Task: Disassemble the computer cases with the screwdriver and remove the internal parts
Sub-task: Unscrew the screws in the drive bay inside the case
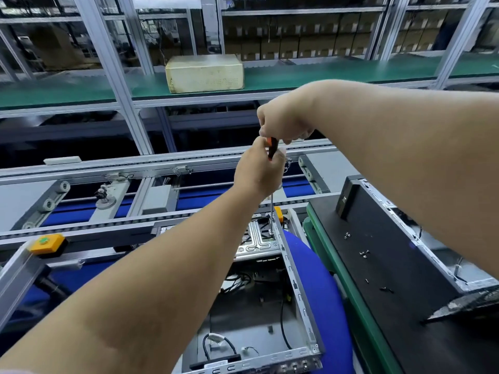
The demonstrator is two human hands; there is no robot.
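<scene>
The open case (270,306) lies at 6 o'clock in the view, on a blue seat (334,292). It is sheet steel, so judged stiff and moderately heavy, with thin edges that may cut. Take hold along its folded rim, not by the cables (216,344) inside, which are soft and would pull at their plugs.

A second case (391,252), black, lies at 3 o'clock on the tabletop (324,255), with loose screws (364,253) on top. These are small, light and likely to roll.

The bracket (256,241) inside the far end of the open case is thin stamped metal and would bend if levered.

The screwdriver (272,168) stands upright at centre, its tip at the bracket. The right hand (286,120) grips the handle top; the left hand (259,168) wraps the handle lower down. Axial pressure guards against slipping.
</scene>
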